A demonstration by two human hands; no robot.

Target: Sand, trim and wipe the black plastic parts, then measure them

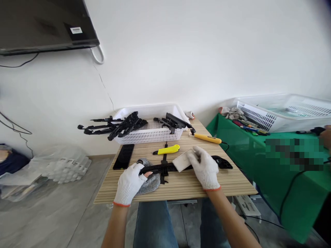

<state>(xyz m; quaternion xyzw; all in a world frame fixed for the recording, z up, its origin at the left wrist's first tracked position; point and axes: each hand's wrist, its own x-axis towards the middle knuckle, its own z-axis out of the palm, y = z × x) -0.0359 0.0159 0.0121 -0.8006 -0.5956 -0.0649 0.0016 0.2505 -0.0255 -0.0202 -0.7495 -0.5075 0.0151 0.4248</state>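
Two gloved hands are at work over a small striped table (181,187). Left hand (129,182) is closed around the near end of a long black plastic part (160,168), fingers curled over it, thumb beneath; a grey cloth (151,182) lies under that hand and the part's end. Right hand (204,167) presses a white block (182,160) flat against the same part near its middle, fingers bent over the block's upper edge. The part lies crosswise on the table, its far end reaching past the right hand. Just behind it lie a yellow utility knife (167,150) and, to the left, a black slotted panel (124,156). Farther back sits a yellow-handled tool (207,138) beside a white basket (150,132), which holds more black parts (124,124), several overhanging its left rim. Well apart to the right, a green-covered table (245,151) carries a second white basket (284,113).
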